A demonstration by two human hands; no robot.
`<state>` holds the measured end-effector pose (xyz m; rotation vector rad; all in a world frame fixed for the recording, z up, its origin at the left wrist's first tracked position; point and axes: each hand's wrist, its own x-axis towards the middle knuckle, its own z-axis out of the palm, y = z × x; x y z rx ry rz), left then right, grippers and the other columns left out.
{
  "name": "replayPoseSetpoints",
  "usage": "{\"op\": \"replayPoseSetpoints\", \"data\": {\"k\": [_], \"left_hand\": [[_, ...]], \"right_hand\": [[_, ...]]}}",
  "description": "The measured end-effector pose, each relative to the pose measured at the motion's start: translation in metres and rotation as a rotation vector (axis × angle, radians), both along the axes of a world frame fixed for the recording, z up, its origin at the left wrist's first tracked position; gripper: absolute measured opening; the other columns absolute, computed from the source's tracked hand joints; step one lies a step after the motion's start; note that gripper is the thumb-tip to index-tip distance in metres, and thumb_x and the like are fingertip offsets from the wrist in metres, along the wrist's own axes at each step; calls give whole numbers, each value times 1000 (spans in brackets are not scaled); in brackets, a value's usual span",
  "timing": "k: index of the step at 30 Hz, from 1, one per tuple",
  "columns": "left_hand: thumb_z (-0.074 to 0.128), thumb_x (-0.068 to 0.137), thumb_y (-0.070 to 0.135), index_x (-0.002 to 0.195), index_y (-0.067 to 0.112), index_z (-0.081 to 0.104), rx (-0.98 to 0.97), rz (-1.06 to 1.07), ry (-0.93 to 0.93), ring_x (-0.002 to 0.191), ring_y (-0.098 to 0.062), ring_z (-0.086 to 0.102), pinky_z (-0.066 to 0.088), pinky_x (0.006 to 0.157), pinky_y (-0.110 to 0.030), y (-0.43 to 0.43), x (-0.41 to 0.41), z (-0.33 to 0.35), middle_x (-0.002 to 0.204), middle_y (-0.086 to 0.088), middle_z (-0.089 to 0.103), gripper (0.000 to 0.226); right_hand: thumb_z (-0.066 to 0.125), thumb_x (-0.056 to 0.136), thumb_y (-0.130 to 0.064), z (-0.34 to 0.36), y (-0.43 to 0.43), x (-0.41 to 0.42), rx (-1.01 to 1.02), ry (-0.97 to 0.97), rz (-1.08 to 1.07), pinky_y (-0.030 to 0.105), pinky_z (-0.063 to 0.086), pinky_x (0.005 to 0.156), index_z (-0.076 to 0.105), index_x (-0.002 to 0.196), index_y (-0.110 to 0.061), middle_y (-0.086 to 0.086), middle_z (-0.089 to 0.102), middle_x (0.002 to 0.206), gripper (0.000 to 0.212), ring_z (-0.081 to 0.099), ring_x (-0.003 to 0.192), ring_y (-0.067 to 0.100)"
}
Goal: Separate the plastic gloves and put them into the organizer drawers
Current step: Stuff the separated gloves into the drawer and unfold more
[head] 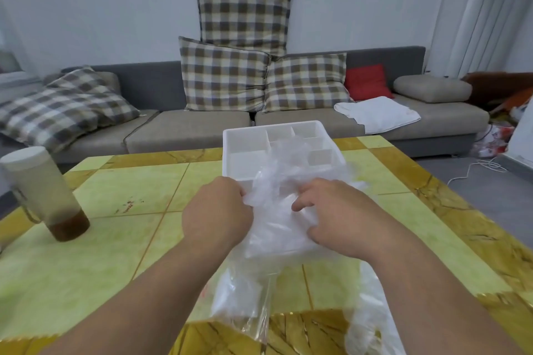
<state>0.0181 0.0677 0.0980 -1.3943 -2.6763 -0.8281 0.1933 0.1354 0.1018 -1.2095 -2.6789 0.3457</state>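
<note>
Plastic gloves (277, 210) bunched over organizer (245, 138); left hand (216, 210) grips them, right hand (331, 210) pinches.

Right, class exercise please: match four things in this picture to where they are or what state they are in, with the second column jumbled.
Column A
1. tumbler
2. organizer tray
3. red cushion
4. plastic gloves

Column B
a. gripped by the left hand and right hand
b. on the sofa
c. at the left of the table, brown liquid at its bottom
d. white, split into compartments

Pairs: 1-c, 2-d, 3-b, 4-a
</note>
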Motion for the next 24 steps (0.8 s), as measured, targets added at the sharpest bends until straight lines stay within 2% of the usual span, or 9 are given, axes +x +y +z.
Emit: {"op": "replayPoseSetpoints", "data": {"k": [2, 6, 7, 9, 10, 13, 17, 21, 24], "left_hand": [[58, 78, 15, 64, 17, 60, 36, -2, -38, 58, -18, 54, 33, 48, -24, 2, -1, -1, 62, 4, 59, 15], [64, 79, 11, 64, 16, 67, 440, 127, -492, 55, -24, 50, 38, 53, -26, 5, -15, 3, 52, 8, 56, 16], [63, 81, 10, 72, 19, 69, 558, 160, -464, 58, -21, 54, 38, 55, -26, 1, -15, 7, 58, 11, 59, 14], [64, 84, 14, 89, 25, 67, 646, 53, -149, 68, -6, 56, 37, 60, -27, -9, -5, 17, 73, 16, 62, 13], [64, 86, 18, 94, 27, 67, 611, -111, 6, 70, -3, 54, 35, 63, -24, -14, 5, 22, 78, 18, 62, 13], [55, 97, 26, 104, 27, 71, 172, -525, 347, 97, -6, 53, 46, 82, -27, -10, 29, 11, 107, 15, 64, 18], [53, 95, 10, 124, 18, 64, -170, -519, 571, 127, -18, 48, 47, 99, -31, 10, 25, -13, 140, 4, 53, 31], [59, 90, 10, 123, 19, 60, -290, -488, 595, 110, -23, 58, 39, 74, -29, 17, 27, -12, 127, 3, 56, 35], [65, 87, 12, 137, 24, 47, -365, -521, 579, 109, -24, 61, 38, 72, -30, 21, 28, -8, 128, 4, 54, 54]], "right_hand": [[59, 86, -11, 0, 1, -3, -30, -63, -4, 34, 48, 96, 61, 130, -37, -12, 49, 137, 51, 47, 126, 18], [60, 81, -12, -3, 4, -11, -78, -138, -33, 37, 55, 87, 67, 117, -29, -6, 57, 125, 40, 60, 106, 22], [60, 80, -12, -3, 5, -12, -86, -143, -34, 37, 55, 87, 67, 116, -29, -6, 58, 123, 41, 61, 105, 21], [60, 76, -11, -4, 7, -14, -97, -127, -20, 36, 56, 83, 68, 110, -28, -7, 62, 115, 39, 62, 99, 20], [59, 74, -11, -5, 9, -15, -103, -115, -8, 34, 57, 78, 67, 106, -27, -8, 64, 109, 37, 62, 95, 19], [63, 73, -15, -5, 11, -17, -136, -111, -7, 27, 49, 61, 67, 109, -32, -8, 65, 97, 41, 62, 83, 16], [67, 75, -16, -7, 14, -13, -173, -80, -12, 22, 41, 55, 60, 131, -36, -9, 67, 112, 60, 63, 87, 13], [72, 81, -22, -3, 13, -8, -206, -28, -22, 24, 51, 72, 53, 140, -33, -10, 55, 137, 63, 61, 103, 12], [64, 90, -22, 7, 7, -1, -134, 46, -36, 38, 54, 90, 66, 124, -23, -4, 61, 131, 35, 63, 108, 19]]}}
